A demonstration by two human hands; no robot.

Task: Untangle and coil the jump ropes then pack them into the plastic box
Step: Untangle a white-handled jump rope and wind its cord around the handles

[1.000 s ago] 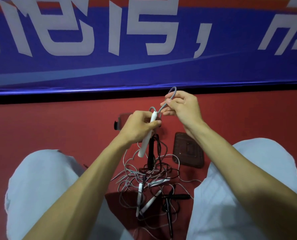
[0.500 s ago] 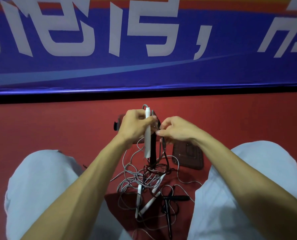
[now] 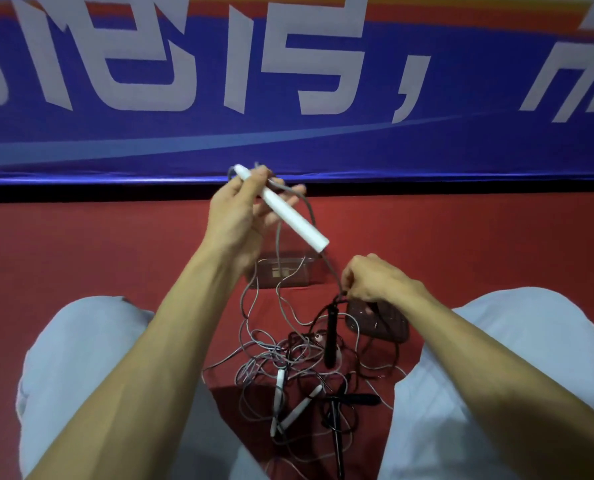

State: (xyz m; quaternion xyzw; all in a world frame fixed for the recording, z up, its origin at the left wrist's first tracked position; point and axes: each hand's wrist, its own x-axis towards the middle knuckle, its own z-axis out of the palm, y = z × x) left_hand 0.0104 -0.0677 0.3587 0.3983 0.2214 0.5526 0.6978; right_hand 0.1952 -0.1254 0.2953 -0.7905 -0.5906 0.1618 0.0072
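Hands were apart, the left hand [image 3: 235, 220] gripping a stiff white handle [image 3: 290, 218], the right hand [image 3: 375, 282] below pinching limp, snag-prone cord [image 3: 333, 273], likeliest freed handle-first.

We see a red floor [image 3: 81, 254]. A clear plastic box [image 3: 281, 277] lies on it between the left hand [image 3: 240, 209] and the right hand [image 3: 375, 282], and a ribbed lid [image 3: 389, 327] sits just under the right hand. Nearer us than both hands lies a tangle of grey and black jump ropes [image 3: 271, 358], with two white handles [image 3: 279, 396] beside two black handles [image 3: 354, 399].
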